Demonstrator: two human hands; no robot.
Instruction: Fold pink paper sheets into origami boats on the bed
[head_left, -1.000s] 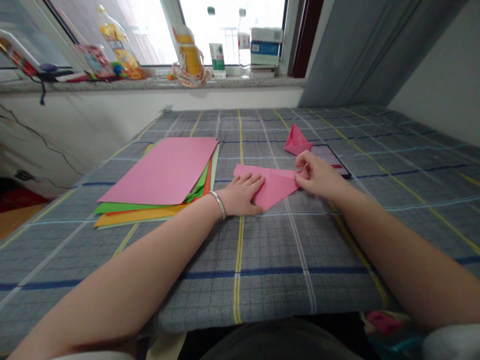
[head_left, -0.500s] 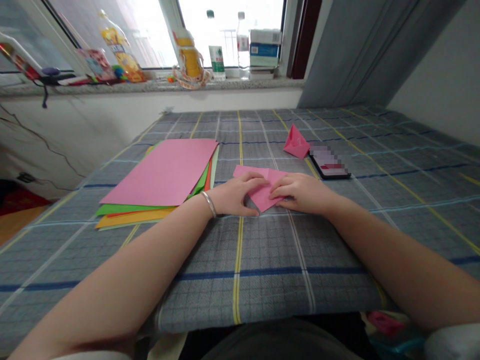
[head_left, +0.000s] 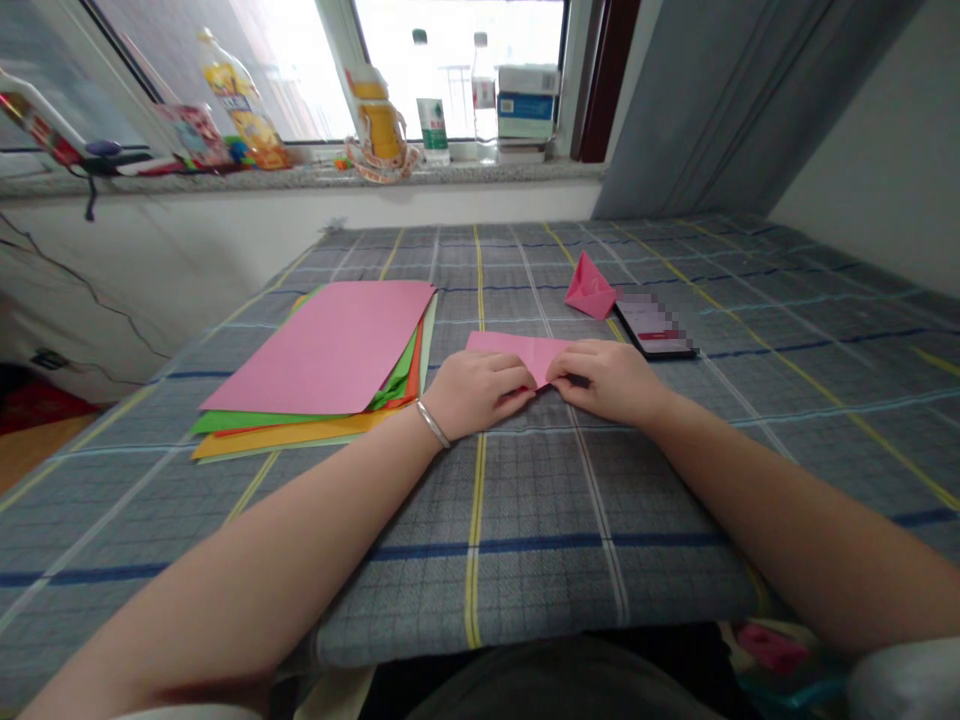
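A folded sheet of pink paper [head_left: 517, 346] lies on the checked cloth between my two hands. My left hand [head_left: 484, 390], with a silver bangle on its wrist, pinches the paper's near edge. My right hand [head_left: 604, 380] pinches the same edge just to the right, its fingertips close to the left ones. Parts of the paper are hidden under the fingers of both hands. Farther back on the right stands a folded pink paper piece [head_left: 590, 288], pointed at the top and hollow in front.
A stack of coloured paper [head_left: 322, 345], pink on top, lies left of my hands. A phone [head_left: 656, 328] rests at the right, touching or nearly touching the folded piece. Bottles, a tube and boxes [head_left: 527, 105] line the windowsill [head_left: 480, 174] behind the table.
The paper's lower point, which faced me before, no longer shows; the near edge is now folded up. Both hands have come closer together, thumbs and fingers now pinching that edge.
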